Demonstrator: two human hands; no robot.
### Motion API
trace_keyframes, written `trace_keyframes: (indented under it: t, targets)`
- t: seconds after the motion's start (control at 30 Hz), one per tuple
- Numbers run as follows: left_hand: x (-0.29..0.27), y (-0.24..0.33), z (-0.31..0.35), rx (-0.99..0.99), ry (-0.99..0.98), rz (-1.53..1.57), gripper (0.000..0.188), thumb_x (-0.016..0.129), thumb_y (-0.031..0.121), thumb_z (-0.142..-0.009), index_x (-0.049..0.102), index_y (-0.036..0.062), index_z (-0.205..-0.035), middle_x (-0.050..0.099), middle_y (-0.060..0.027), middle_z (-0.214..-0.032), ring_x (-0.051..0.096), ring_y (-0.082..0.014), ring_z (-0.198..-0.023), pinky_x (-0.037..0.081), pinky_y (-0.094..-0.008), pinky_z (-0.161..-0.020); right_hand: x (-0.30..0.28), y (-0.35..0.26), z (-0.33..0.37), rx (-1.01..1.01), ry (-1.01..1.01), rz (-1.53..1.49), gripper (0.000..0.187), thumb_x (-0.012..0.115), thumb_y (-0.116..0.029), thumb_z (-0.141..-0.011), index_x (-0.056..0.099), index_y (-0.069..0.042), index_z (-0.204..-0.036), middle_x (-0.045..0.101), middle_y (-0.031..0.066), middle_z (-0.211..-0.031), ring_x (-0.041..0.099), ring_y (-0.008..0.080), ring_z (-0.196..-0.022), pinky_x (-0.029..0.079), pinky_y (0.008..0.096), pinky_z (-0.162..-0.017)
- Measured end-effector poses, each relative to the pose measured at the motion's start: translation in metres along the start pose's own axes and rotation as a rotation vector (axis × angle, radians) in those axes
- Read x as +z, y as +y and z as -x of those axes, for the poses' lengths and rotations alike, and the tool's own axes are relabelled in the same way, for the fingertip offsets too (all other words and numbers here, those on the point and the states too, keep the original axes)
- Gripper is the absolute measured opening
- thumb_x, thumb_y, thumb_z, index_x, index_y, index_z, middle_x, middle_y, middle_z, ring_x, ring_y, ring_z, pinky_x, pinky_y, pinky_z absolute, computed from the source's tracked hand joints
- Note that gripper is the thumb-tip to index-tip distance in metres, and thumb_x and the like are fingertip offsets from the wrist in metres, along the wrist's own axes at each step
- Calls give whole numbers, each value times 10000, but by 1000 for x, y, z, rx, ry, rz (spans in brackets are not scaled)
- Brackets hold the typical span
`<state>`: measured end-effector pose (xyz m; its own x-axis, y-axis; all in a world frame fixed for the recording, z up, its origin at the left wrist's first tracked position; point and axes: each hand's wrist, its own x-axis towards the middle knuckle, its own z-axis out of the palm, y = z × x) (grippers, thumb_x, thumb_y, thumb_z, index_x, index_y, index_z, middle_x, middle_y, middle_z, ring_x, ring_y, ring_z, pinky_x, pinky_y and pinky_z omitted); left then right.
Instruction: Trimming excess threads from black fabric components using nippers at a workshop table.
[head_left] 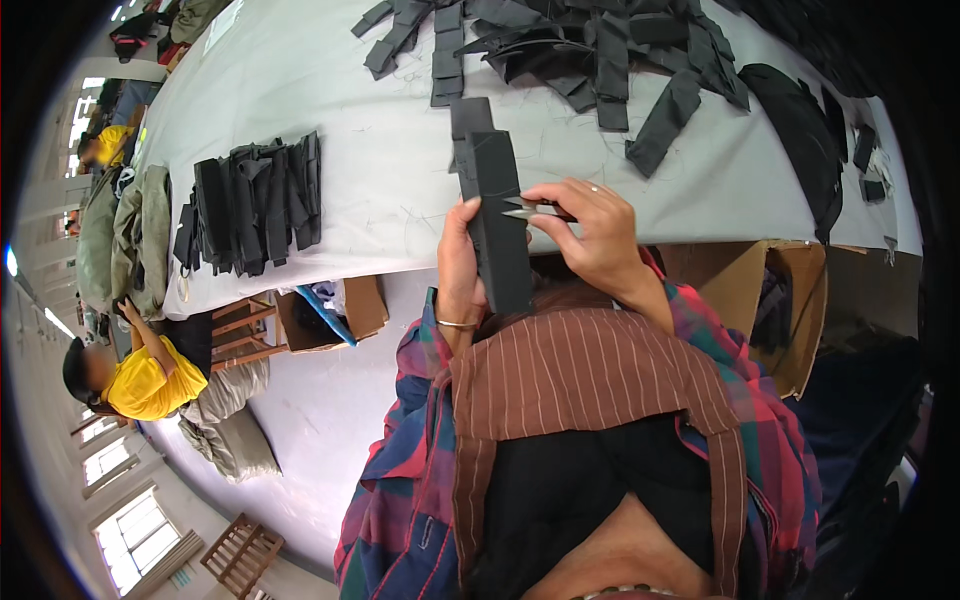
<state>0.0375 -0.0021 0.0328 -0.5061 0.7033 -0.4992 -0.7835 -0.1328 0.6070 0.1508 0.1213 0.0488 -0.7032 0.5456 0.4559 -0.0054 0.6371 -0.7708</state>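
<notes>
My left hand point(460, 265) is closed around a long, dark grey folded fabric strip point(497, 180), thumb on its near face. The strip stands up over the front edge of the table, its lower end close to my brown striped apron point(590, 365). In my right hand point(600, 235) is a pair of thread snips point(530, 211), gripped between thumb and fingers. Their two pointed blades are slightly apart and meet the strip's right edge; whether a thread lies between them is too small to tell.
On the pale table cover point(375, 190), a row of folded dark pieces point(255, 205) stands at left. A loose heap of dark strips point(610, 45) spreads across the back. Cardboard boxes point(800, 320) sit below the edge. A person in a yellow top point(160, 385) sits at left.
</notes>
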Motion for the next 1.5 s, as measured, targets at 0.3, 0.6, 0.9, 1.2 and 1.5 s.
trace_keyframes:
  t: [0.3,0.6,0.9,1.2,1.5]
  targets:
    - [-4,5,-12,113,-88,119,464,389,447,-969,571,20,-977,620,-121,-787,595,-188,-619,510,-302,-529,-10,-8,11,67,-176,-118,151,684,-113,-770,668,-71,-913,641,59,-766,598,209,-660,445,301,-590]
    - [-3,4,-13,138,-59,120,488,386,436,-969,534,-5,-1114,581,-142,-869,563,-211,-666,489,-307,-545,-10,-5,8,-76,-240,151,157,707,-127,-731,665,-104,-881,648,37,-768,599,225,-665,437,312,-602]
    - [3,8,-13,128,121,73,453,404,424,-957,570,14,-1056,598,-144,-775,550,-195,-585,478,-280,-501,-4,6,0,-28,-191,-32,146,688,-55,-743,680,-62,-889,653,61,-757,619,202,-704,461,286,-652]
    - [2,40,1,-201,-226,-589,556,412,483,-948,571,-15,-1134,655,-158,-908,649,-174,-694,531,-245,-565,-26,9,-35,-37,-537,-152,455,739,-52,-666,610,-45,-1102,613,80,-987,598,220,-892,465,282,-816]
    - [-9,22,-16,96,-428,12,569,392,453,-952,432,47,-1348,557,-130,-1227,528,-255,-1122,430,-409,-927,-11,17,-40,682,-260,-846,130,674,-94,-834,621,-39,-939,588,-42,-796,523,25,-705,393,175,-608]
